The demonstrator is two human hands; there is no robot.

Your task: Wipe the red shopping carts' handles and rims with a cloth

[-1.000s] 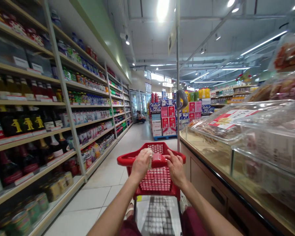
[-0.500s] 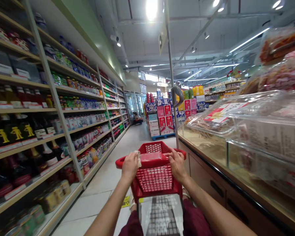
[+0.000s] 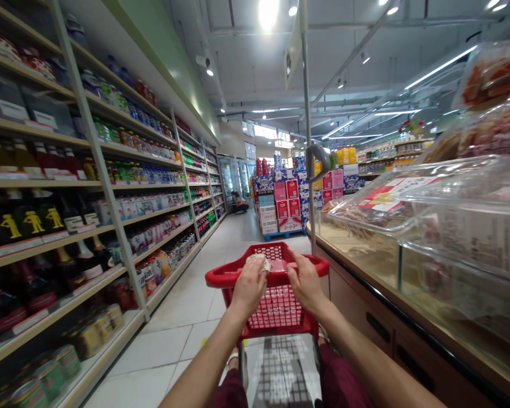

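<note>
A red shopping cart (image 3: 276,309) stands right in front of me, its handle bar (image 3: 221,276) running across. My left hand (image 3: 250,286) is closed on a crumpled whitish cloth or tissue (image 3: 261,260), at the middle of the bar. Close beside it, my right hand (image 3: 305,280) grips the bar just right of centre, its fingertips over the top. Between the hands part of the handle's flat middle panel shows. Whether anything lies deep in the basket I cannot make out.
Shelves (image 3: 148,204) of bottles and cans line the left. On the right is a wooden counter (image 3: 357,294) with clear plastic food packs (image 3: 391,198). A metal pole (image 3: 308,124) rises at its far corner. Stacked cartons (image 3: 287,207) and a crouching person (image 3: 239,203) are farther along the aisle.
My left hand has slid right along the handle bar with the cloth or tissue, from its left part to the middle. The right hand has stayed on the bar. The view has shifted slightly left.
</note>
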